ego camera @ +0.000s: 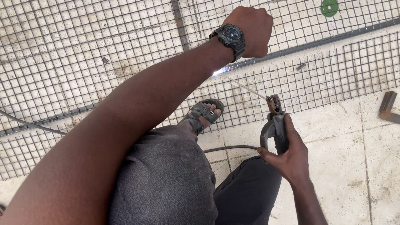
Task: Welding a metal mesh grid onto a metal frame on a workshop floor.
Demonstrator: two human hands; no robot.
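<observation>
The right hand (291, 156) was wrapped tight around the electrode holder (277, 127), near the mesh's lower edge; its welding rod (243, 86) slanted up-left to a bright arc (216, 73) on the dark frame bar (316, 41) of the wire mesh panel (83, 50); the left hand (250, 29), fist clenched with nothing visible inside, wristwatch (230, 35) showing, hovered above the arc; a sandalled foot (206, 112) rested on the mesh.

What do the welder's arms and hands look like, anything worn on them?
Both arms are bare, with no sleeves and no gloves on either hand. The left hand has a chunky black wristwatch with a round dark face and thick strap at the wrist. The right hand wears nothing; no ring or band shows.
</observation>
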